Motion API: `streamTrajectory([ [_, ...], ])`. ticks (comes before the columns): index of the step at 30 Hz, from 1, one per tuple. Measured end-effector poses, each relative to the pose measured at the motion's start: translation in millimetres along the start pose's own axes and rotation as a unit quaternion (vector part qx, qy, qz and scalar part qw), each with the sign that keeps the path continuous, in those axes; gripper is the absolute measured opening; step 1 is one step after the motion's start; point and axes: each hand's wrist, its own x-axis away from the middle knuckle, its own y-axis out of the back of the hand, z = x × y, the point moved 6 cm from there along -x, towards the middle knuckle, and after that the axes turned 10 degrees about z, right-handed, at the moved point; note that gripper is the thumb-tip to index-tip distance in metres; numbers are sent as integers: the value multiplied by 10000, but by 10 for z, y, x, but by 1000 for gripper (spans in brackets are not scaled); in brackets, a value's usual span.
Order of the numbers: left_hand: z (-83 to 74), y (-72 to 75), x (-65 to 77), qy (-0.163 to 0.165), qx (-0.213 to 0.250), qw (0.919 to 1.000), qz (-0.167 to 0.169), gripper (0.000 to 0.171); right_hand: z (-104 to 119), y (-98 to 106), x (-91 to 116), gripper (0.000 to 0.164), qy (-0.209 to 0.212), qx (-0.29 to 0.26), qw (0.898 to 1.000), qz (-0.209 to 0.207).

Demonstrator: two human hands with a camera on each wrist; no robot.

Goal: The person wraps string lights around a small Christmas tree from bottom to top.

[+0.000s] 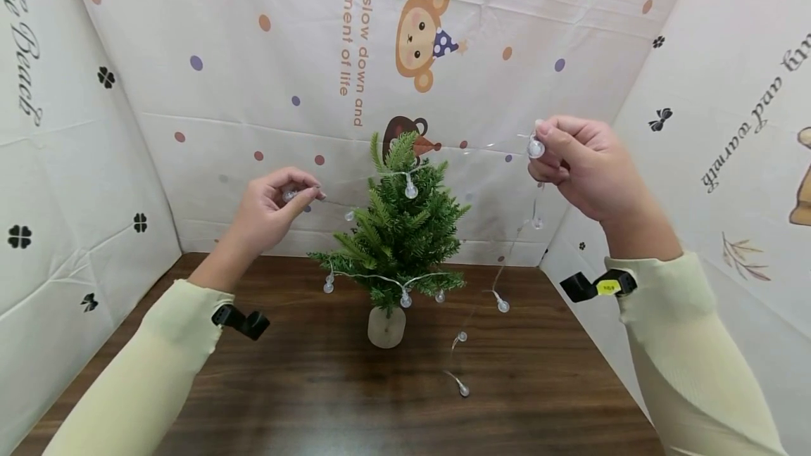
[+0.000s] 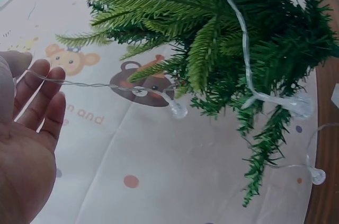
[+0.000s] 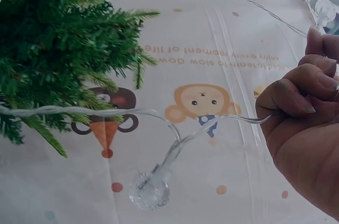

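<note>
A small green artificial Christmas tree [image 1: 412,231] stands upright on a pale round base [image 1: 386,328]. A clear string of fairy lights with round bulbs [image 1: 411,190] runs across its upper and lower branches. Left of the tree, my left hand [image 1: 262,213] pinches the string's wire [image 2: 87,84] between thumb and fingers; a bulb [image 1: 290,195] shows by the palm. Higher up on the right, my right hand [image 1: 586,164] pinches the string beside another bulb [image 1: 536,148]. From there more of the string hangs down, with bulbs [image 1: 503,305] below the hand.
Dark wooden tabletop [image 1: 285,385] lies under the tree. Printed white cloth walls [image 1: 222,90] enclose it at the back and both sides. Loose bulbs [image 1: 464,390] of the string lie low, right of the base. A black strap device [image 1: 241,321] sits on each wrist.
</note>
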Motion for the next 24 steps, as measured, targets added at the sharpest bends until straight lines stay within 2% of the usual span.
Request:
streamTrajectory([
  [9, -16, -59, 282, -544, 260, 9977, 293, 9, -92, -160, 138, 34, 36, 74, 9984, 555],
  [16, -18, -157, 456, -1415, 557, 9877, 358, 23, -177, -205, 256, 36, 241, -12, 9960, 859],
  [20, -26, -272, 524, -1837, 262, 9820, 343, 27, -233, -169, 322, 38, 354, -82, 9950, 932],
  [24, -82, -418, 562, -2166, -363, 9753, 224, 23, -279, -97, 396, 38, 464, -299, 9941, 936],
])
